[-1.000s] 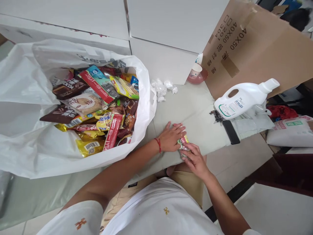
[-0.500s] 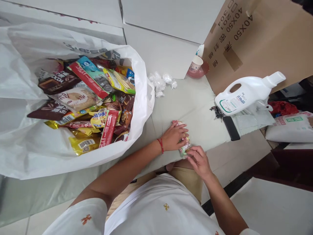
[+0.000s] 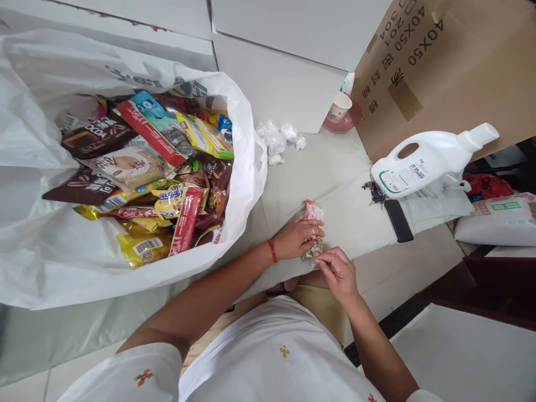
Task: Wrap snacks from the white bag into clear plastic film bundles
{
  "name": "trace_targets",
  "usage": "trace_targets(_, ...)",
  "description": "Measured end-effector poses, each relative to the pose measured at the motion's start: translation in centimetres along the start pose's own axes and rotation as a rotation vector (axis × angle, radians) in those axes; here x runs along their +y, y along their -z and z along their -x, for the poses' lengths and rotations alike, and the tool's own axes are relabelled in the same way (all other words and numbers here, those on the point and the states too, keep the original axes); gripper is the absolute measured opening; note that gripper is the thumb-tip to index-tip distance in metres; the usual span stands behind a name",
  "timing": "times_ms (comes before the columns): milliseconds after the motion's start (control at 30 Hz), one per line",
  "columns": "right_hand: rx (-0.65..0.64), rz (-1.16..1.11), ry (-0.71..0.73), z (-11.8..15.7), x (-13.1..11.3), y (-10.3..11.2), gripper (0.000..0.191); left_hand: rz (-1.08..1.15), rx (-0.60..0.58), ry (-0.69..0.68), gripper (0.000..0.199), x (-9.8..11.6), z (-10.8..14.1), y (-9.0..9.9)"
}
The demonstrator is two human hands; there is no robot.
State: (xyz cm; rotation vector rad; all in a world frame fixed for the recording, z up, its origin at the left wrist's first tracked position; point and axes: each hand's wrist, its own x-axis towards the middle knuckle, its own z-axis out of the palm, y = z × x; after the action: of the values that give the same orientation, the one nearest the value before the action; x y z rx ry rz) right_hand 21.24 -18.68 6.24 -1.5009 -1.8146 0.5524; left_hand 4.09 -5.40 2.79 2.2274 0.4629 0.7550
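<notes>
Left hand (image 3: 295, 239): palm down across a small, multicoloured crinkled packet (image 3: 314, 211), fingers slightly parted; whether they grip its edge cannot be told. Right hand (image 3: 341, 273): thumb and forefinger pinched together at the packet's near end, apparently on clear film.

Packet: on the pale green tabletop (image 3: 335, 190), partly hidden beneath the left hand. Present action, as judged: one hand steadies while the other works the film. Handling such thin film calls for a close fingertip grip, with the packet kept flat.

Container, large: white bag (image 3: 248, 184), mouth wide open, left of the hands. Contents, heaped: brown cocoa packets (image 3: 98, 137); a clear packet (image 3: 134, 167) with a round label; a yellow-green packet of sticks (image 3: 205, 137); a slim red packet (image 3: 186, 220); a gold packet (image 3: 144, 245) with barcode; others overlapping.

Container, small: red dish (image 3: 353, 118), a paper cup (image 3: 340, 106) in or against it, which cannot be told.

Container, capped: white jug (image 3: 419, 164), tilted, contents hidden. Beside it, keys (image 3: 377, 193) and a black phone (image 3: 398, 221).

Sundries: crumpled clear plastic (image 3: 274, 140) near the bag; printed cardboard (image 3: 419, 78) behind the jug.
</notes>
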Motion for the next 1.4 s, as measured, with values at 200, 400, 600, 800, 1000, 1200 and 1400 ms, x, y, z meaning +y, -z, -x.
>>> trace_targets(200, -0.006, -0.165, -0.280, -2.4, 0.6, -1.2, 0.009, 0.065, -0.067, -0.001, 0.036, 0.2, 0.6, 0.6)
trace_targets(400, -0.050, -0.360, -0.441, -3.6, 1.4, -1.7, 0.014, 0.059, -0.082, 0.046, 0.053, 0.5, 1.4, 0.6)
trace_targets(600, 0.052, -0.147, -0.230, -1.4, 1.2, -0.1, 0.011, 0.153, -0.049, 0.124, 0.039, 1.0, 1.0, 0.1)
trace_targets(800, 0.066, 0.197, 0.164, 1.1, 1.7, -1.3, 0.032, 0.094, 0.114, 0.044, 0.027, 0.9, 1.5, -0.6)
trace_targets(1000, 0.131, 0.223, 0.181, 1.3, 2.1, -2.4, 0.035, -0.222, 0.056, -0.090, 0.027, 1.6, 2.5, -0.7)
trace_targets(1200, 0.102, 0.209, 0.229, 0.7, 2.4, -1.6, 0.038, -0.475, -0.087, -0.046, 0.056, 5.2, 4.3, -0.6)
trace_targets(1400, 0.035, 0.093, 0.262, -0.9, 0.6, -1.9, 0.035, -0.555, 0.078, -0.004, 0.024, 4.0, 4.5, -2.1)
